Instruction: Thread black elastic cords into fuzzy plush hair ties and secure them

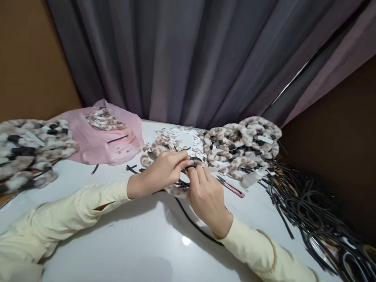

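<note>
Dark cord (183, 184) is pinched at frame centre by left hand (161, 172) and right hand (207, 199), loops below fingers.

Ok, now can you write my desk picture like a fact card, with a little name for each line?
Left hand: pinching at black cord
Right hand: beside it, fingers closed at the cord too
Near the hands: a fluffy piece
Left side: fluffy pile, pink bag
Right side: another fluffy pile, small bottle, pink-handled tool, tangled dark cords
Sleeves: pale yellow
Table: white, shiny
Behind: grey-purple curtain
Hard to see: exactly what each fingertip grips
</note>
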{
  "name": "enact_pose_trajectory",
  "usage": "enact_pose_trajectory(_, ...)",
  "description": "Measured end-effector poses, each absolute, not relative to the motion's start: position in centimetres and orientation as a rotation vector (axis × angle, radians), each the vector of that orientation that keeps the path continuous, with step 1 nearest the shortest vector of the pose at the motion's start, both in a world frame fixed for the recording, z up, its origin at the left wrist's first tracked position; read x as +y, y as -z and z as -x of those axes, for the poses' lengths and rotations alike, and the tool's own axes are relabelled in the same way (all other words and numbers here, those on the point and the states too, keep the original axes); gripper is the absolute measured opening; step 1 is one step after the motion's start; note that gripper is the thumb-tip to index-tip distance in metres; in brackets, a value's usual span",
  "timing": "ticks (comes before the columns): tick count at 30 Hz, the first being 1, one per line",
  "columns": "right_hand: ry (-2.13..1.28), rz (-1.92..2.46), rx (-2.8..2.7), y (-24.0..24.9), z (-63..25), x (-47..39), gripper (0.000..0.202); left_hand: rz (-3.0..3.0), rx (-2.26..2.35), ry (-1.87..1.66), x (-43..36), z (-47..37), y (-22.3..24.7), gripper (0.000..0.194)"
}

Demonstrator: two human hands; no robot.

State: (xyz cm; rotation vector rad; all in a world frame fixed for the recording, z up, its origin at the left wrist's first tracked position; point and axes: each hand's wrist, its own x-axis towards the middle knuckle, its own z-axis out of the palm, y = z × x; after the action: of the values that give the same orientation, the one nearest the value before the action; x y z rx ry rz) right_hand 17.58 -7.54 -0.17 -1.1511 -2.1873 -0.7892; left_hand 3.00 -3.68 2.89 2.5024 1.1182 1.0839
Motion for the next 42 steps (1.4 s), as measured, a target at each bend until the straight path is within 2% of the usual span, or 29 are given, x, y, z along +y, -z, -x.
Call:
enact_pose_trajectory(6,0.917,1.031,-2.171,-0.7,-18.4,-6.6,0.02,-2.317,1.181,-0.803,-3.5,-2.9,-3.8,0.026)
enact_pose_trajectory(11,0.658,1.028,-2.176,-0.9,-18.8,-6.0,0.025,-2.142,1.101,-0.645,-3.6,-2.5,-4.6,0.026)
enact_pose_trajectory(15,0.524,1.03,-2.168,-1.5,-19.1,-5.7,0.022,-2.108,1.121,-0.682,-3.8,-2.2,-4.7,0.017)
enact_pose_trajectory(20,0.549,0.909,-2.24,-2.5,-19.4,-5.4,0.024,-2.073,1.099,-0.712,-3.2,-2.1,-4.3,0.017)
enact_pose_trajectory(26,0.381,0.909,-2.289,-2.0,-19.9,-4.8,0.021,-1.921,0.97,-0.749,-2.1,-2.1,-3.7,0.02)
enact_pose_trajectory(35,0.148,0.896,-2.171,-1.9,-19.9,-4.4,0.019,-2.325,1.096,-0.854,-3.5,-2.4,-3.8,0.019)
enact_pose_trajectory(38,-0.027,0.909,-2.172,-2.6,-19.9,-4.7,0.019,-2.37,1.046,-0.854,-4.0,-2.4,-3.6,0.018)
enact_pose_trajectory(42,-0.501,1.038,-2.155,-3.5,-20.0,-5.2,0.02,-2.38,0.957,-0.823,-4.3,-2.2,-3.1,0.025)
